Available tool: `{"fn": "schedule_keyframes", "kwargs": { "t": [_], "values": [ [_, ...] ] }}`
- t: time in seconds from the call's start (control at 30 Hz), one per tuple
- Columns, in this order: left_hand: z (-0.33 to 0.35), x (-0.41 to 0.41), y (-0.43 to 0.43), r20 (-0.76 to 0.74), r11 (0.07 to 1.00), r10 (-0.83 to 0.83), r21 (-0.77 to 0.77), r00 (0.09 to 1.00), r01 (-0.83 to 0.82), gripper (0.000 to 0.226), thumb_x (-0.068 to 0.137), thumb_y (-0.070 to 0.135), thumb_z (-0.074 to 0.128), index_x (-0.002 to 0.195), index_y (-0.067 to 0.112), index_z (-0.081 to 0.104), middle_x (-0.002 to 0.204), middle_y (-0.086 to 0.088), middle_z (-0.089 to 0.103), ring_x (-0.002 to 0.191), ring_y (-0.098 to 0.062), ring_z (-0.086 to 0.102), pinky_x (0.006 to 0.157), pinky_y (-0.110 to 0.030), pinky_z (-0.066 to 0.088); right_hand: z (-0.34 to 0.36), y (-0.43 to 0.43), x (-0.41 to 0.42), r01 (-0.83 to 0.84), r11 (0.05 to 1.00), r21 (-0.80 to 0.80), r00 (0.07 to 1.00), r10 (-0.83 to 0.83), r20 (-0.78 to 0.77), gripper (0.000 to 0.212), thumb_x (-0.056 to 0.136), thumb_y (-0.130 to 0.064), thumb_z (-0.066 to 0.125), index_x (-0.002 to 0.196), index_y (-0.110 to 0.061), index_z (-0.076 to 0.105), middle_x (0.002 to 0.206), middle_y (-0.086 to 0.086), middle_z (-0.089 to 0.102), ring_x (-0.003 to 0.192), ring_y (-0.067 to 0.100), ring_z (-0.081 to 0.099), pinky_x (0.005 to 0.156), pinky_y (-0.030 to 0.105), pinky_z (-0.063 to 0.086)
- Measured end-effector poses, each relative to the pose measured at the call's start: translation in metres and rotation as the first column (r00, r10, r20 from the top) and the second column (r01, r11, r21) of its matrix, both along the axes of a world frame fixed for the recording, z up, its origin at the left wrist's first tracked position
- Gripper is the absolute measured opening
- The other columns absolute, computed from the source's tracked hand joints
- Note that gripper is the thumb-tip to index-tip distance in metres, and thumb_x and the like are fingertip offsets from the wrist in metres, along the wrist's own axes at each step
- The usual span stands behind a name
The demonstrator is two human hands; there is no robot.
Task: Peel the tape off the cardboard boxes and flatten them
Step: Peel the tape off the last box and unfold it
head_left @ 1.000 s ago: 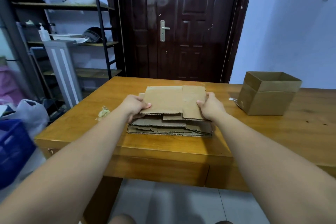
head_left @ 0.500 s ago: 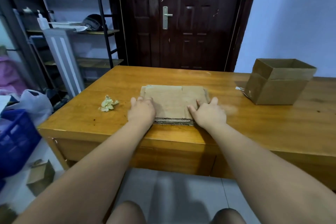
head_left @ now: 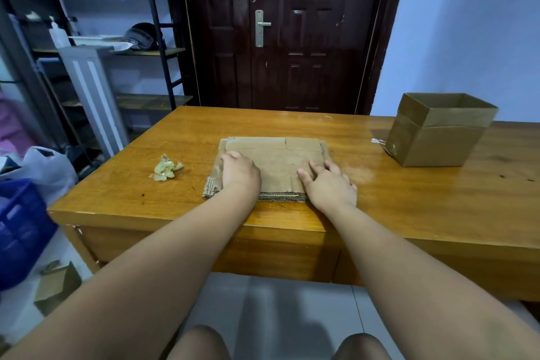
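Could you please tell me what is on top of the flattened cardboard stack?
Both hands rest on the stack: the left hand near its left edge, the right hand at its near right corner. The cardboard beneath them is covered.

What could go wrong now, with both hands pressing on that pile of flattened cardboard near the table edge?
The flattened cardboard stack lies close to the front edge of the table, so a push from the left hand and right hand might slide it off. Its layers look uneven at the left, so they may spring up once released. The tape wad lies loose and could stick to the cardboard.
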State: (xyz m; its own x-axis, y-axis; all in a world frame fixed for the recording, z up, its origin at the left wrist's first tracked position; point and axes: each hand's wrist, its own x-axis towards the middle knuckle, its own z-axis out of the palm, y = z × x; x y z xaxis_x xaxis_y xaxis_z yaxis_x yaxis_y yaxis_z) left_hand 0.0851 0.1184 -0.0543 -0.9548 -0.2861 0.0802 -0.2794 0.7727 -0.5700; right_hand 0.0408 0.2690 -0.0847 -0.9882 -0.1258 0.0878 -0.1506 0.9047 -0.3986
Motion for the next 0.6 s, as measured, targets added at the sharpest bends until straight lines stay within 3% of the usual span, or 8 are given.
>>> {"fn": "schedule_keyframes", "kwargs": {
  "t": [0.03,0.1,0.17,0.23,0.27,0.37,0.5,0.6],
  "values": [
    [0.002,-0.002,0.001,0.001,0.999,-0.024,0.034,1.0,0.024,0.037,0.099,0.014,0.035,0.13,0.006,0.053,0.133,-0.017,0.052,0.124,-0.035,0.044,0.1,-0.04,0.039,0.0,0.0,0.0,0.001,1.0,0.0,1.0,-0.001,0.0,0.06,0.095,-0.063,0.025,0.148,-0.035,0.032,0.16,-0.001,0.02,0.141,0.032,0.027,0.112,0.049,0.023],
    [0.007,-0.012,0.0,-0.079,0.962,-0.097,0.25,0.992,0.114,0.036,0.096,0.008,0.037,0.127,0.008,0.055,0.13,-0.014,0.054,0.121,-0.033,0.048,0.096,-0.038,0.041,-0.001,0.0,0.001,0.004,1.0,-0.008,1.0,-0.004,-0.009,0.06,0.095,-0.063,0.027,0.148,-0.035,0.033,0.159,-0.001,0.021,0.14,0.032,0.029,0.111,0.048,0.023],
    [0.005,-0.021,0.003,-0.206,0.79,-0.185,0.551,0.961,0.27,0.034,0.097,0.017,0.041,0.127,0.009,0.054,0.129,-0.013,0.055,0.118,-0.031,0.052,0.095,-0.036,0.043,-0.001,0.0,0.0,0.013,1.0,-0.022,1.0,-0.013,-0.02,0.06,0.094,-0.063,0.029,0.147,-0.034,0.036,0.157,-0.001,0.025,0.138,0.032,0.031,0.11,0.047,0.025],
    [-0.003,-0.023,0.012,-0.253,0.615,-0.235,0.709,0.938,0.345,0.045,0.1,0.04,0.039,0.135,0.014,0.049,0.138,-0.011,0.051,0.126,-0.029,0.047,0.103,-0.036,0.037,0.0,0.001,-0.002,0.021,0.999,-0.031,0.999,-0.022,-0.023,0.06,0.093,-0.063,0.033,0.145,-0.035,0.038,0.155,0.0,0.029,0.136,0.032,0.034,0.108,0.046,0.026],
    [-0.009,-0.023,0.017,-0.252,0.596,-0.234,0.726,0.939,0.343,0.053,0.099,0.049,0.033,0.141,0.019,0.043,0.147,-0.007,0.042,0.134,-0.026,0.039,0.109,-0.038,0.03,0.001,0.002,-0.003,0.021,0.999,-0.03,1.0,-0.022,-0.018,0.06,0.093,-0.063,0.034,0.145,-0.035,0.039,0.154,0.0,0.03,0.135,0.032,0.035,0.107,0.046,0.027],
    [-0.024,-0.024,0.019,-0.241,0.68,-0.189,0.667,0.952,0.304,0.059,0.097,0.059,0.018,0.149,0.031,0.026,0.159,0.005,0.017,0.146,-0.019,0.015,0.117,-0.042,0.01,0.004,0.005,-0.008,-0.006,0.999,-0.037,1.0,0.006,0.018,0.057,0.093,-0.061,0.038,0.143,-0.035,0.043,0.151,0.001,0.034,0.133,0.032,0.037,0.106,0.047,0.029],
    [-0.025,-0.028,0.016,-0.234,0.688,-0.195,0.659,0.953,0.303,0.054,0.098,0.056,0.02,0.149,0.036,0.024,0.159,0.007,0.016,0.146,-0.018,0.015,0.117,-0.041,0.008,0.017,0.019,-0.023,0.008,0.964,-0.265,0.999,0.003,0.043,0.041,0.094,-0.049,0.048,0.126,-0.028,0.062,0.135,0.004,0.056,0.121,0.028,0.053,0.1,0.041,0.044],
    [-0.029,-0.028,0.016,-0.261,0.704,-0.187,0.636,0.947,0.315,0.054,0.098,0.056,0.022,0.148,0.037,0.027,0.158,0.008,0.02,0.145,-0.018,0.018,0.117,-0.04,0.011,0.026,0.046,-0.035,0.062,0.98,-0.19,0.982,-0.093,-0.163,0.039,0.095,-0.035,0.049,0.133,-0.024,0.054,0.141,0.008,0.044,0.129,0.028,0.041,0.103,0.042,0.039]
  ]
}}
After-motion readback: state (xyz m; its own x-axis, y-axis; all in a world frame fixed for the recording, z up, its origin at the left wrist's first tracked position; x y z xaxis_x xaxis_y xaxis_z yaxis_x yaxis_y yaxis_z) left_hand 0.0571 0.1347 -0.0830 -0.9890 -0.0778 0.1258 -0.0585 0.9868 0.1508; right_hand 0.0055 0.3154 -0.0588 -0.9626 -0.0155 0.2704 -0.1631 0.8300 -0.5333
